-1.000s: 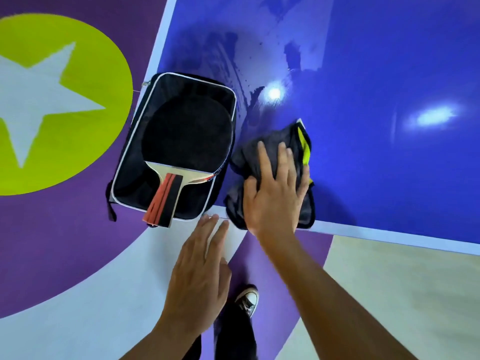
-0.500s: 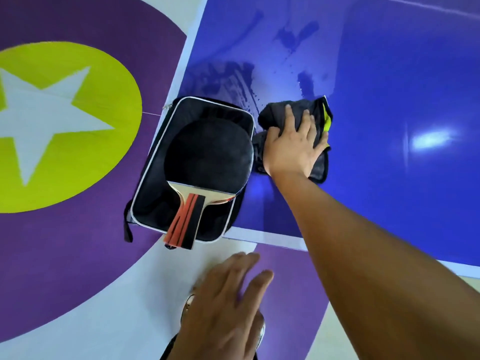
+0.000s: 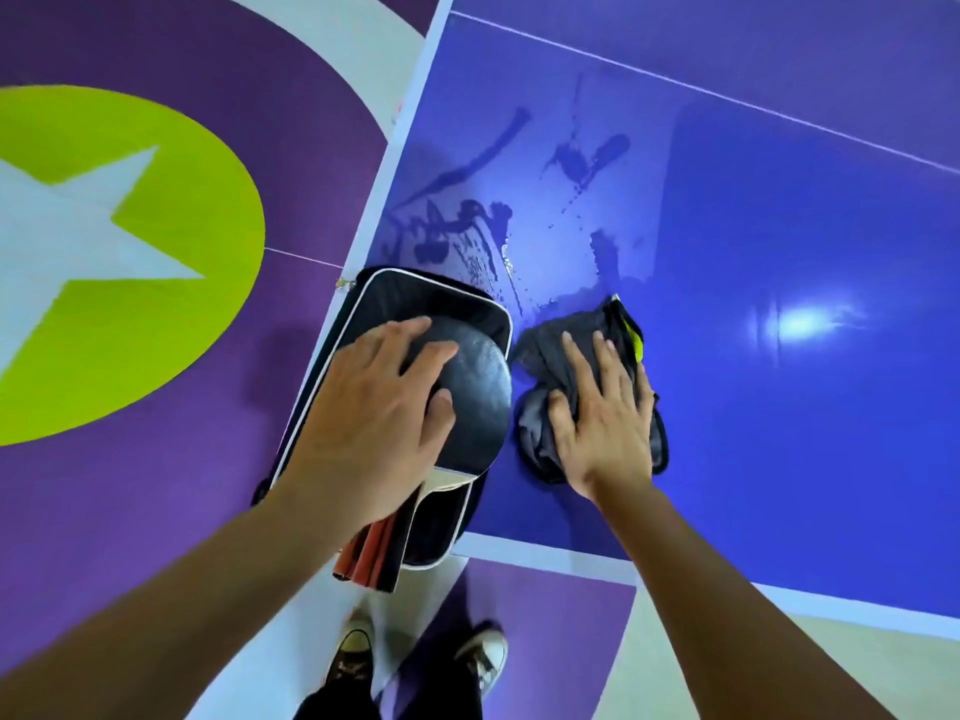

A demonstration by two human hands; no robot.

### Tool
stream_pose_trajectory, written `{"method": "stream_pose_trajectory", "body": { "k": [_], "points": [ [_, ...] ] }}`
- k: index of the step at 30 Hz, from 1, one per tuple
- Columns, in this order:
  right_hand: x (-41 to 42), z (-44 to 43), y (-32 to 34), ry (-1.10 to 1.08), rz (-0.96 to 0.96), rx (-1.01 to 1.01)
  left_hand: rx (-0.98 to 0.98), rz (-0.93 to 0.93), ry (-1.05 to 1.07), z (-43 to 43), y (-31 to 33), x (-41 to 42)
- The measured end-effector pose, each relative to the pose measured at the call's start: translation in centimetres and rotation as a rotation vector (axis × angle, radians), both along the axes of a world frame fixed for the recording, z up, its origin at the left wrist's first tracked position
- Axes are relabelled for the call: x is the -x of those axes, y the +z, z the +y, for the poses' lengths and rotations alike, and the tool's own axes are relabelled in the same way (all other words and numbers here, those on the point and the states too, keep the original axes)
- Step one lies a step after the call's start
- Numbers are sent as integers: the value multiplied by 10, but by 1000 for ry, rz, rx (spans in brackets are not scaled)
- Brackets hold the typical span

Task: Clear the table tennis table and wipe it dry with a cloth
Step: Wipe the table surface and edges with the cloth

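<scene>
No legible text, numbers or brand marks on any surface in view.

Only sign: white five-point star (image 3: 67,241) inside a yellow-green circle (image 3: 208,210), painted on the purple floor (image 3: 156,511), left of the table. No lettering with it.

Yellow tab (image 3: 635,337) on the far right edge of the cloth (image 3: 550,330): too small and blurred to tell whether it carries print.
</scene>
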State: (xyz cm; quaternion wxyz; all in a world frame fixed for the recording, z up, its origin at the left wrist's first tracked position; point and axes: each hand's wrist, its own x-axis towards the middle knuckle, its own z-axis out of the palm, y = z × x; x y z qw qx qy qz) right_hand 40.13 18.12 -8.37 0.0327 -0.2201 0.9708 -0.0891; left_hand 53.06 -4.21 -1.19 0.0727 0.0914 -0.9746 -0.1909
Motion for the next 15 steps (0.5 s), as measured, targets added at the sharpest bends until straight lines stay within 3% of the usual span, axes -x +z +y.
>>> {"method": "stream_pose_trajectory", "body": {
  "k": [8, 11, 15],
  "points": [
    [109, -53, -7, -225, 3, 19, -50, -177, 209, -25, -28, 34],
    [134, -74, -7, -74, 16, 36, -83, -199, 258, -21, -37, 29],
    [168, -126, -4, 287, 28, 60, -136, -191, 293, -14, -40, 27]
  ]
}}
